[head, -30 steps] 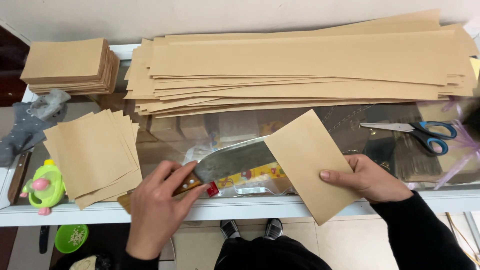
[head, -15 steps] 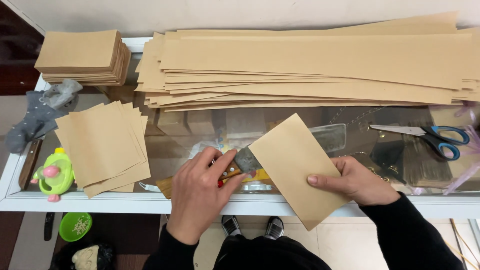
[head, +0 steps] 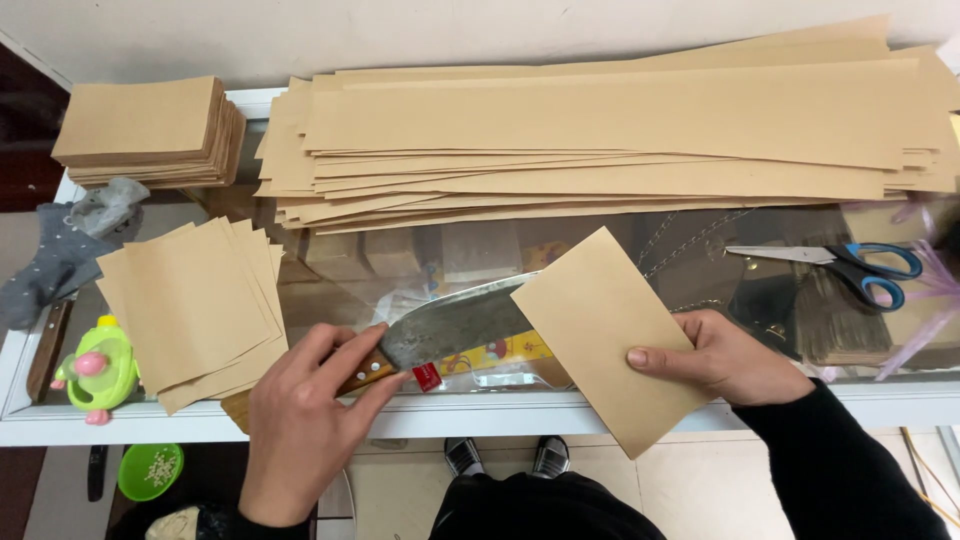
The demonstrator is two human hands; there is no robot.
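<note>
While right hand [head: 730,362] pinches folded paper [head: 608,335], left hand [head: 305,420] grips cleaver [head: 455,325].

On the desk [head: 300,415], the long paper strips [head: 620,130] lie stacked across the top of the frame, with a block of cut sheets [head: 145,125] in the upper left corner. Below that block a fanned pile of squares [head: 195,305] sits at left, a sock [head: 70,250] and a toy [head: 95,368] further left. At centre the knife [head: 450,325] lies under the left hand [head: 300,420]; its tip goes behind the paper sheet [head: 610,335] held by the right hand [head: 725,355]. Scissors [head: 840,268] lie at far right.
</note>
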